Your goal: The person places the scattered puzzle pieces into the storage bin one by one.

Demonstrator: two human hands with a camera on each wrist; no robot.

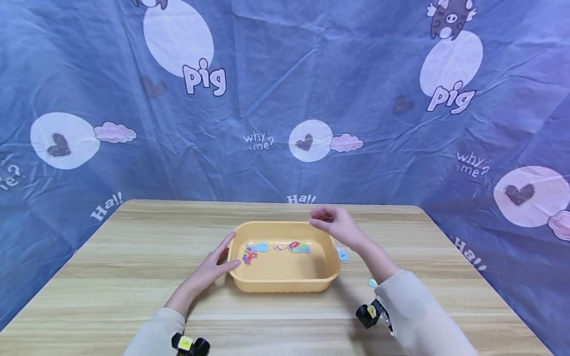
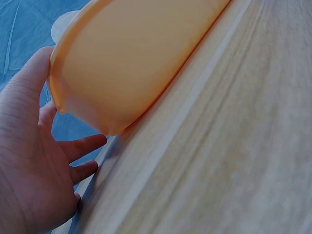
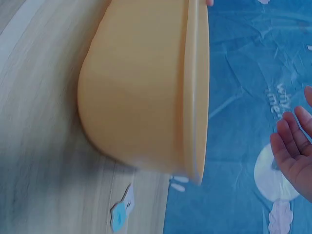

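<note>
A yellow plastic basin (image 1: 285, 286) stands on the table, several colourful flat cutouts on its floor, among them a green-and-red piece (image 1: 302, 247), a blue piece (image 1: 258, 247) and a red-and-blue piece (image 1: 249, 258). My left hand (image 1: 213, 267) holds the basin's left end, thumb over the rim; in the left wrist view its other fingers (image 2: 85, 146) spread along the outside. Over the back right corner hovers my right hand (image 1: 337, 225), fingers loosely curved. The right wrist view shows that hand (image 3: 297, 151) holding nothing, apart from the basin wall (image 3: 136, 87).
Outside the basin's right end lies a light-blue cutout (image 1: 342, 254). Another small cutout (image 1: 372, 282) is partly hidden by the right forearm. Behind the wooden table (image 1: 147, 277) hangs a blue printed cloth (image 1: 267, 99).
</note>
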